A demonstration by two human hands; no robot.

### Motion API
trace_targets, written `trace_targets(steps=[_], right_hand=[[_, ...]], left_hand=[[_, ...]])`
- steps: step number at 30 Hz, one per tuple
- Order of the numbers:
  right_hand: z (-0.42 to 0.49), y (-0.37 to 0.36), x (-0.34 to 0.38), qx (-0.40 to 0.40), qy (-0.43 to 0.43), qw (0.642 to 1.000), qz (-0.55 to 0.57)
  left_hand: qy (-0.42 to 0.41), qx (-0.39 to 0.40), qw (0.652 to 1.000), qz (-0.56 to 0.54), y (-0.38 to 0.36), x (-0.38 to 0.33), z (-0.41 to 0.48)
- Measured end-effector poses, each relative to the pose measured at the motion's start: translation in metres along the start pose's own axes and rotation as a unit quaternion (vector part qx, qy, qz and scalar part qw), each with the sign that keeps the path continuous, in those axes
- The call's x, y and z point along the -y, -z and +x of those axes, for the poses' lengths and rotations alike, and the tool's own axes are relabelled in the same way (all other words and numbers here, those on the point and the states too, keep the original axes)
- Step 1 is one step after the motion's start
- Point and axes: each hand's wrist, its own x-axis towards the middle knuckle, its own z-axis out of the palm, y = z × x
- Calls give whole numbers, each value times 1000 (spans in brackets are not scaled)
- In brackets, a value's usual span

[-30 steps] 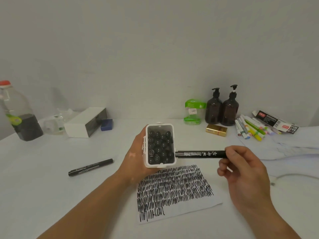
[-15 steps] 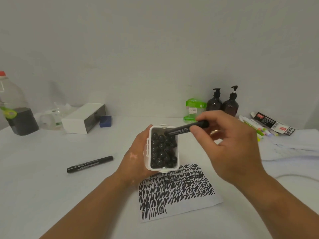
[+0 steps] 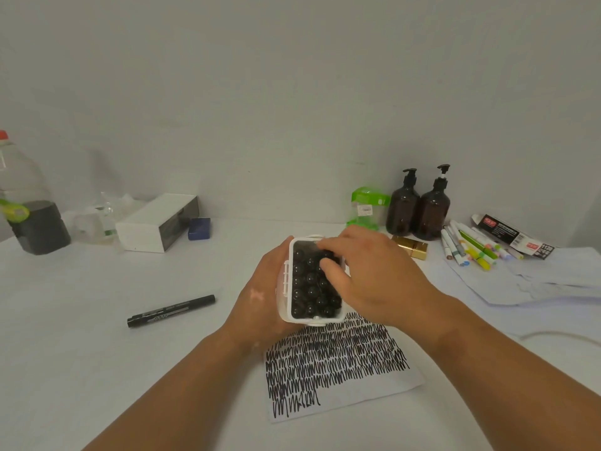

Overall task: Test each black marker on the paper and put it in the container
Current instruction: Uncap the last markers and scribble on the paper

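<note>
Our right-hand fingers (image 3: pixel 335 246) are bent down over the far right corner of the container (image 3: pixel 285 281), tips resting on the black marker ends. Half a second ago they pinched a marker at an angle over the opening. That marker is no longer visible as a separate thing, so we judge it has gone in among the packed markers (image 3: pixel 309 288). Whether the fingers still pinch its end or only press on it, we cannot tell, because the right hand (image 3: pixel 377 281) hides that corner.

Our left hand (image 3: pixel 260 297) grips the container from its left side, fingers curled around the wall, and holds it tilted toward us above the tabletop (image 3: pixel 97 359) as it did a second ago.

Just below the container lies the paper (image 3: pixel 357 397), covered with rows of black scribble. Its lower edge is bare.

Well off to the left, one black marker (image 3: pixel 170 311) lies capped on the tabletop, apart from both hands. We take it as the one left to test. The container looks nearly full, so seating another may call for a little nudging.
</note>
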Motion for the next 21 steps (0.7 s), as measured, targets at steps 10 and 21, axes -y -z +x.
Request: trace_targets(steps=[10,21], right_hand=[[14,-10,-9,-88,-140,980,110],[-43,-20,-40,-116,-264,933,215]], left_hand=[[-22,-4,1000,-9,-1,-3,5],[78,13,995,-55,7,19,12]])
